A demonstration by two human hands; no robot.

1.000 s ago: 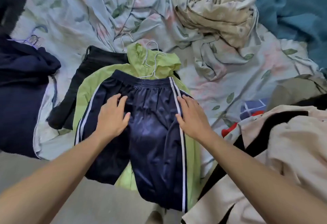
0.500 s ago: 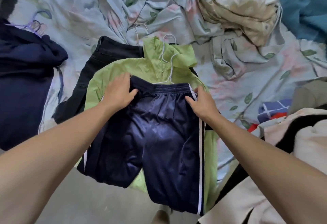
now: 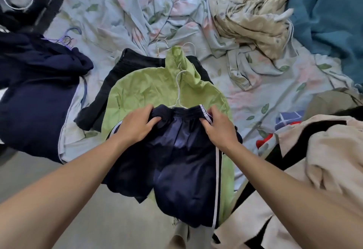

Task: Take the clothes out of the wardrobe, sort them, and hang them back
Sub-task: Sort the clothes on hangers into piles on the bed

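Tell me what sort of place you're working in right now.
Most likely a bedroom: clothes are spread over a bed with a rumpled pale blue floral bedsheet, beside a teal blanket. Both hands grip navy white-striped track shorts lying on a lime green hooded top.

Shorts [image 3: 182,166]: dark navy, white side stripes. Hooded top [image 3: 145,89]: light green; trousers [image 3: 125,66] under it black. Bedsheet [image 3: 121,13]: pale blue, pink-and-green leaf print.

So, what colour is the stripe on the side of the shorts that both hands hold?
White, on dark navy shorts; the head view shows the stripe best.
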